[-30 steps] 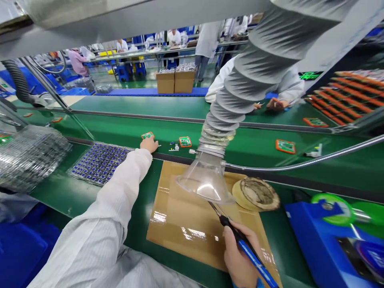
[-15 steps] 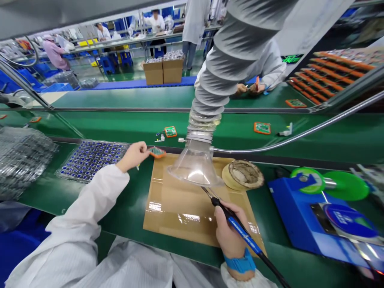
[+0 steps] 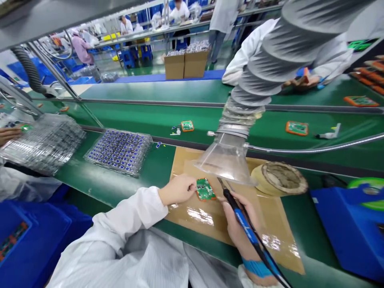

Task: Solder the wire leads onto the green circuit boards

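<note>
Green circuit board (image 3: 205,189) in an orange frame, one, over the taped cardboard sheet (image 3: 216,226), between the two hands; whether it rests flat or is slightly raised, cannot tell. Left hand (image 3: 178,189), one: thumb and fingertips pinched at the board's left edge, other fingers curled in. Right hand (image 3: 243,220), one: fingers wrapped around a blue-and-black handled tool (image 3: 244,224), two slim metal prongs at its end, just right of the board and near the hood's rim. One blue wristband (image 3: 258,268) on that wrist.

Overhead, one clear hood (image 3: 226,162) on one grey ribbed duct (image 3: 258,76). Right of it, one tan ring (image 3: 279,178), partly on the cardboard. Farther right, one blue stand (image 3: 339,228) and one green reel (image 3: 367,192), cut by the frame edge.

Left side: one clear tray (image 3: 120,150) of many blue parts, too small to count; one loose blue part (image 3: 159,144) just beside it; one stack of clear trays (image 3: 49,138), layers uncountable.

On the green strip ahead, a near framed board (image 3: 187,126) and a right-hand framed board (image 3: 297,128), well apart. Beyond, two cardboard boxes (image 3: 175,67), side by side.
</note>
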Available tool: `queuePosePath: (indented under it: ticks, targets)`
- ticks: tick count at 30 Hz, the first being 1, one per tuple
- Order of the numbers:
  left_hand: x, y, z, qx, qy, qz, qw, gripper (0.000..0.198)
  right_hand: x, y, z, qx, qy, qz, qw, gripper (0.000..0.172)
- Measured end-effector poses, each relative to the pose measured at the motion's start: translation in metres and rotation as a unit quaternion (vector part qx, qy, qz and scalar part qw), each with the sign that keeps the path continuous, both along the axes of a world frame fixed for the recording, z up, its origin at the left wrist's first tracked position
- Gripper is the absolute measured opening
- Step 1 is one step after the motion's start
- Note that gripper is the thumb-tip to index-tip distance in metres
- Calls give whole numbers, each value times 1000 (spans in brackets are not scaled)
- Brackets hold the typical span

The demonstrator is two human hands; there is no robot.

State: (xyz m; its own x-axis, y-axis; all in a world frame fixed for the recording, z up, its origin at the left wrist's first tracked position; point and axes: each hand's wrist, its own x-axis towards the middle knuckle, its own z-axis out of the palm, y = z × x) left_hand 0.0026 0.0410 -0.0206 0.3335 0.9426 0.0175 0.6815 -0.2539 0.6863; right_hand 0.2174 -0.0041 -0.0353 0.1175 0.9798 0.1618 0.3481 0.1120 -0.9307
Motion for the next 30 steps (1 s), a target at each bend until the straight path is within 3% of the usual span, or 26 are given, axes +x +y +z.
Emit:
queuePosePath:
  ticks: [2, 3, 5, 7, 10, 13, 16, 22, 25, 27, 30]
  targets:
    - [-15, 5, 9, 15, 27, -44, 999, 20, -7, 0, -2, -3, -22, 59, 998, 48]
    - [-25, 10, 14, 20, 44, -35, 998, 17, -10, 0, -2, -8, -31, 81, 996, 49]
    - [-51, 26, 24, 39, 103, 38, 993, 11, -13, 0, -4, -22, -49, 102, 993, 50]
    - [-77, 48, 32, 70, 202, 141, 967, 9, -14, -1, -5, -33, -55, 108, 992, 51]
    - [-107, 79, 35, 57, 332, 224, 914, 30, -13, -2, -8, -30, -48, 106, 993, 51]
    - [-117, 96, 30, 15, 359, 218, 908, 31, -11, -2, -11, -16, -44, 100, 994, 50]
    - [-115, 95, 23, 3, 347, 201, 916, 29, -11, -2, -11, -12, -43, 96, 994, 49]
    - [-116, 70, 17, 13, 313, 188, 931, 24, -8, -1, -8, -35, -32, 90, 995, 48]
    - [-119, 57, 21, 49, 273, 214, 937, 24, -5, 1, -11, -35, -32, 103, 994, 47]
    - [-121, 47, 26, 65, 165, 258, 950, 21, -4, 1, -13, -34, -27, 110, 993, 47]
    - [-115, 31, 36, -14, -126, 290, 948, 14, -3, 1, -15, -34, -8, 102, 994, 45]
